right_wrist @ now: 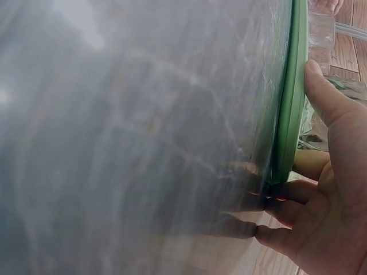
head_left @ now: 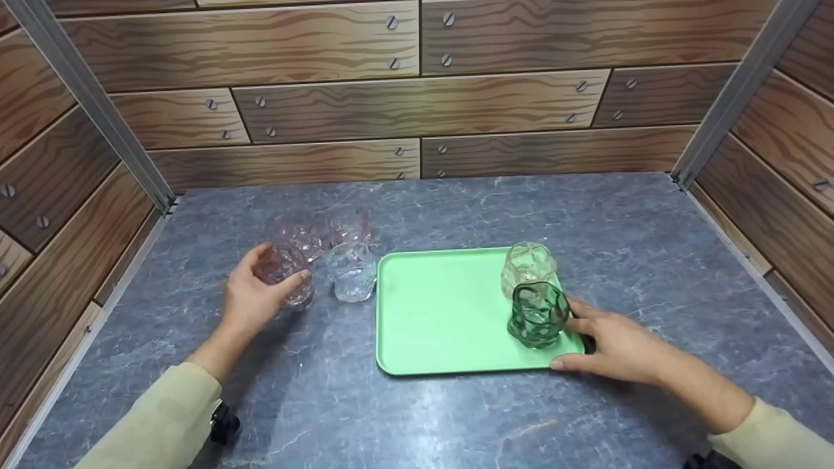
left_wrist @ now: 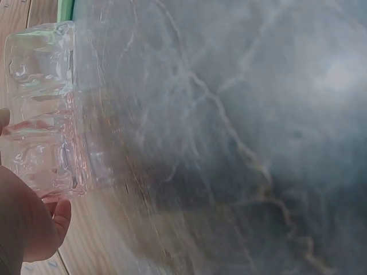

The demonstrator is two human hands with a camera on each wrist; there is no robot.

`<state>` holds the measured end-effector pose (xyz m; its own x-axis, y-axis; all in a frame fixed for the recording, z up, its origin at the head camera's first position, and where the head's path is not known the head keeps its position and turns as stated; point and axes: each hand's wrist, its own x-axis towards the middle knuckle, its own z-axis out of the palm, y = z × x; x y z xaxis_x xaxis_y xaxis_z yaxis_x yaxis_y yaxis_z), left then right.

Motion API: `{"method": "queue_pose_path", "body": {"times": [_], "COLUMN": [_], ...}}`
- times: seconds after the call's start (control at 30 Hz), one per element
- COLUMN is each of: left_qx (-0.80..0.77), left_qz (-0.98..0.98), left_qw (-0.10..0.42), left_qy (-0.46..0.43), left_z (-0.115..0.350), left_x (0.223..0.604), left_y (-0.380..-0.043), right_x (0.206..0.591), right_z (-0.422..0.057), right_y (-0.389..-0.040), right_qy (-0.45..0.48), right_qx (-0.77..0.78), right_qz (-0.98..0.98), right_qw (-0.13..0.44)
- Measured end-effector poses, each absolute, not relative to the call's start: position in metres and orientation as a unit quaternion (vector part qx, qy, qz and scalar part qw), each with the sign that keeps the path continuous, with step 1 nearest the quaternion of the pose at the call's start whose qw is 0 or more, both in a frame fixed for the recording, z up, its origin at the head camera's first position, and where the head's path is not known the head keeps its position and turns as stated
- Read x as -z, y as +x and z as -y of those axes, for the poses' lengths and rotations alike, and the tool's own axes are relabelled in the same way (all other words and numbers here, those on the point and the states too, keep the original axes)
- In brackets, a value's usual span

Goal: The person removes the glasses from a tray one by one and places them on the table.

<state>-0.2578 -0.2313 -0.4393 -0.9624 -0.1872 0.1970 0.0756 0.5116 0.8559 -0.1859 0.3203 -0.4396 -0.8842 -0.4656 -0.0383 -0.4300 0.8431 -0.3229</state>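
My left fingers point(head_left: 254, 256) hold a purplish dimpled-glass tumbler point(head_left: 284, 262), likely slippery: grip mid-wall. Right fingers point(head_left: 578, 324) pinch green rectangular plastic tray point(head_left: 443, 312).

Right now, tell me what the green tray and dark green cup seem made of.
Green tray: probably plastic, smooth and fairly matte, judging by its even color and rounded corners. Dark green cup: glass or transparent plastic, glossy; it is see-through with bright highlights, which fits either.

The head view looks forward and down from above the near side of the grey marbled counter point(head_left: 365, 417). The wrist views sit low, close and rolled sideways; the left shares the pink-tinted glass tumbler point(left_wrist: 43, 160) with it, the right the rectangular green tray point(right_wrist: 291, 86).
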Motion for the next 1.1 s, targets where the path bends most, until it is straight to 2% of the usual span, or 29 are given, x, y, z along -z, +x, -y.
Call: {"method": "queue_pose_path", "body": {"times": [0.77, 1.1], "left_qx": [0.499, 0.49], "left_qz": [0.854, 0.863], "left_qw": [0.142, 0.115], "left_qy": [0.033, 0.04], "left_z": [0.2315, 0.2331], "left_x": [0.4464, 0.4466], "left_y": [-0.2629, -0.2621], "right_x": [0.44, 0.4401], "right_z": [-0.3207, -0.3209], "right_y": [-0.1859, -0.1862], "right_qy": [-0.228, -0.234], "right_qx": [0.157, 0.155], "right_qz": [-0.959, -0.958], "right_qw": [0.063, 0.056]}}
